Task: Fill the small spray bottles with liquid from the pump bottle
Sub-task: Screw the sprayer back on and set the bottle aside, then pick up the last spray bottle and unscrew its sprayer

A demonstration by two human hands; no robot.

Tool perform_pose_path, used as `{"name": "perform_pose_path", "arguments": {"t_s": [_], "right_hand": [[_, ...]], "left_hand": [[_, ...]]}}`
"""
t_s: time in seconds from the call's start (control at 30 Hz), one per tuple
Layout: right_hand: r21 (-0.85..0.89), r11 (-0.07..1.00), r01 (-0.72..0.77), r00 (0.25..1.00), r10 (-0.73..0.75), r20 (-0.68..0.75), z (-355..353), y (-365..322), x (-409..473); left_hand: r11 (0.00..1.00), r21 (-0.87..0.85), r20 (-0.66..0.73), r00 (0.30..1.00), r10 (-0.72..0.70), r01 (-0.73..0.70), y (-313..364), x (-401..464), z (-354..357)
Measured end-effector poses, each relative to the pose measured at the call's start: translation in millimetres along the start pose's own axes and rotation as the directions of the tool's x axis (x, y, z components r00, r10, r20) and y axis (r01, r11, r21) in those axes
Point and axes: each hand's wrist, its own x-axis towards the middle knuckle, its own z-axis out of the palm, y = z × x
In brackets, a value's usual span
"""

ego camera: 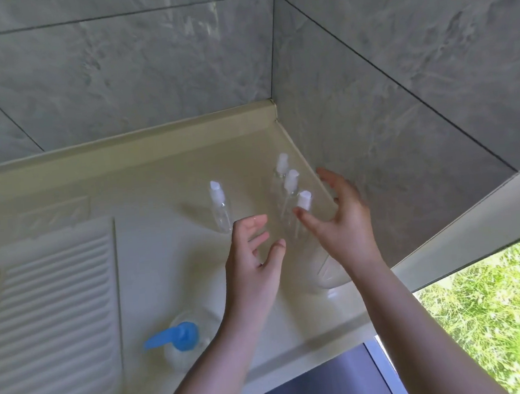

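Clear plastic on a glossy cream counter

I see see-through spray bottles (221, 208) with white plastic caps, a blue-plastic pump head (177, 336), ribbed washboard (50, 312) left of it, grey stone-look tiles (113, 68) behind.

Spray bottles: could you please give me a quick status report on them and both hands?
Left hand and right hand open, holding nothing. Four spray bottles upright, capped, looking empty. Pump bottle untouched near front edge. Nothing in the way.

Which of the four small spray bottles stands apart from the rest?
The leftmost spray bottle, standing alone beyond the left hand. The other three cluster in the counter's corner by the wall, near the right hand.
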Motion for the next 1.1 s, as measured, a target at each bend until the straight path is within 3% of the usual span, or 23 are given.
{"name": "perform_pose_path", "arguments": {"t_s": [0.13, 0.2, 0.37, 0.57, 0.67, 0.87, 1.1], "right_hand": [[-0.050, 0.972, 0.228, 0.963, -0.233, -0.139, -10, -39, 8], [0.004, 0.943, 0.332, 0.929, -0.326, -0.176, -6, -63, 8], [0.199, 0.866, 0.459, 0.885, -0.464, -0.025, 36, -85, 11], [0.111, 0.925, 0.364, 0.904, -0.380, 0.194, 93, -67, 17], [0.084, 0.948, 0.308, 0.919, -0.319, 0.231, 110, -60, 21], [0.123, 0.991, 0.046, 0.955, -0.080, 0.287, 133, -50, 21], [0.097, 0.995, 0.014, 0.944, -0.045, 0.326, 152, -35, 15]], "left_hand": [[0.993, -0.065, -0.026, 0.995, 0.094, -0.095, 33, -3, -22], [0.980, -0.085, -0.072, 0.982, 0.173, -0.179, 52, -4, -40], [0.949, -0.127, -0.220, 0.941, 0.258, -0.290, 76, 1, -84], [0.983, -0.004, -0.208, 0.961, 0.180, -0.185, 54, 10, -126], [0.993, 0.061, -0.169, 0.979, 0.114, -0.106, 37, 15, -139], [0.999, 0.030, -0.146, 0.989, -0.038, 0.043, 13, 19, -143], [0.988, 0.053, -0.140, 0.980, -0.140, 0.149, -6, 28, -146]]}}
